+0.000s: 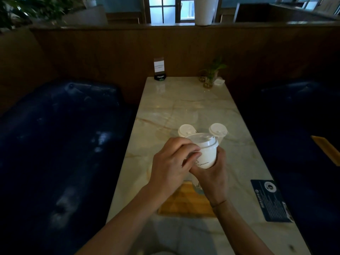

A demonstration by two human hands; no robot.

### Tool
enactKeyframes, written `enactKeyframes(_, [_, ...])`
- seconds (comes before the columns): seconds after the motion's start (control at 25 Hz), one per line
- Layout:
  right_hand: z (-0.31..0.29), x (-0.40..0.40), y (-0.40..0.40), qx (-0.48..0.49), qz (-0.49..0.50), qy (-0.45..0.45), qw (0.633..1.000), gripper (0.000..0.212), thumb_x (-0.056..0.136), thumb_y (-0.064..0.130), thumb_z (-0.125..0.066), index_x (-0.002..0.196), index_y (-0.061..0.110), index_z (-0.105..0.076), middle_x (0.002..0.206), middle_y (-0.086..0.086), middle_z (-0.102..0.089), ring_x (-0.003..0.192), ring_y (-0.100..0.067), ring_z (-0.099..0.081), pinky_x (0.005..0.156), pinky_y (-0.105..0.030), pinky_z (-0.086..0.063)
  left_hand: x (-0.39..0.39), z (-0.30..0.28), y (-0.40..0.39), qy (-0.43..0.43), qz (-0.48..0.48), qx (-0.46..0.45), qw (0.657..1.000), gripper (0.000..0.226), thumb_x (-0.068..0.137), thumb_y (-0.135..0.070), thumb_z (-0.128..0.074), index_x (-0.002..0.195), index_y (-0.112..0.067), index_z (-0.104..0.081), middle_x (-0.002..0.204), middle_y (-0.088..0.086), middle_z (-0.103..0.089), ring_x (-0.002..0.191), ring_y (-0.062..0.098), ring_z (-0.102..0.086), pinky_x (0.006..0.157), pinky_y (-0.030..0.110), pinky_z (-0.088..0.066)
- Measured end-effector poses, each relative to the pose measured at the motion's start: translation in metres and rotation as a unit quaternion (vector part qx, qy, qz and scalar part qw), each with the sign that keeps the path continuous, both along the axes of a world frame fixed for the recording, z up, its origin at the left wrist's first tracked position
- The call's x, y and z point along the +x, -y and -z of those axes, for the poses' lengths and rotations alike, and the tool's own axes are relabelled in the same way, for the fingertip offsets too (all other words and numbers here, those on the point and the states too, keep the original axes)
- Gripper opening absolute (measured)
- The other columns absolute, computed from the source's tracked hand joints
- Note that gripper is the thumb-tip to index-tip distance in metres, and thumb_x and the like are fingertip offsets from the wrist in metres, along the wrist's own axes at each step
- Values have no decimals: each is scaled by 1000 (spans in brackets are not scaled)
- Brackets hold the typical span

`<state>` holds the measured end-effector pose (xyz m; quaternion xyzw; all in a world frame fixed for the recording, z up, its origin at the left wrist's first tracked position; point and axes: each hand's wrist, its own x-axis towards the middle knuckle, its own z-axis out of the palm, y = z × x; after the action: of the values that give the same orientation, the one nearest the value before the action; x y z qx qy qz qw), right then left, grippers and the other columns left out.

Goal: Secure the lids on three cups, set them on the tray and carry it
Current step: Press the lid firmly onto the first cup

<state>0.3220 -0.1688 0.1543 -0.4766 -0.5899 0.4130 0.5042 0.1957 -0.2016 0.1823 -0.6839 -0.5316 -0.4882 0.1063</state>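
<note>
Lower centre: wooden tray [179, 203] bare, awaiting cups. Above it, right hand [213, 173] wrapped round raised cup [206, 155], steadying; left hand [171, 161] fingers pinching lid [202, 141] rim, apparently pressing it home. Behind, two lidded cups [185, 130] standing on marble table [184, 100].

Dim booth. Marble-look desk [185, 107] between two dark blue padded benches: one [60, 137] left, one [298, 115] right. Brown wood partition wall [165, 50] behind. Paned windows [169, 9] above it give cold bluish light. Foliage [16, 10] top left.
</note>
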Motion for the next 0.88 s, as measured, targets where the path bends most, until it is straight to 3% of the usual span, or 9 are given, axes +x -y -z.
enactKeyframes(0.24, [3,10,-1,-31,-33,-7,999,61,60,27,-90,110,30,-54,90,10,-69,79,6,-67,62,-11,-52,0,0,3,13,10,7,1000,15,89,-25,-73,96,-12,-75,98,-1,-66,89,16,-66,76,37,-57])
enactKeyframes(0.4, [-3,19,5,-80,-81,-30,993,66,54,47,-85,111,25,-60,98,1,-74,86,-11,-72,70,-32,-60,0,2,6,13,21,20,1000,15,88,-27,-74,94,-14,-76,99,-7,-64,88,13,-64,75,40,-54])
enactKeyframes(0.48, [-6,24,5,-94,-97,-43,990,67,55,41,-87,113,18,-62,101,-6,-75,92,-24,-73,78,-48,-61,1,1,6,19,24,23,999,14,88,-28,-74,94,-16,-75,100,-9,-63,89,11,-63,75,39,-53])
enactKeyframes(0.6, [-7,30,4,-124,-124,-66,982,61,65,20,-91,118,12,-60,107,-13,-73,100,-35,-70,85,-61,-55,2,2,7,29,34,26,999,13,88,-28,-75,95,-18,-73,100,-11,-61,90,9,-61,75,38,-53])
enactKeyframes(0.76, [-9,34,4,-163,-163,-92,969,58,69,10,-83,122,6,-59,111,-21,-71,105,-45,-67,90,-66,-52,0,1,7,43,56,34,997,13,87,-27,-76,96,-20,-71,99,-10,-63,89,10,-62,75,39,-53])
enactKeyframes(0.88, [-14,36,3,-164,-181,-103,964,64,65,11,-88,122,6,-59,110,-21,-72,105,-46,-66,89,-61,-55,-2,0,7,55,67,30,996,13,88,-30,-74,97,-22,-69,99,-10,-63,88,11,-63,75,38,-53])
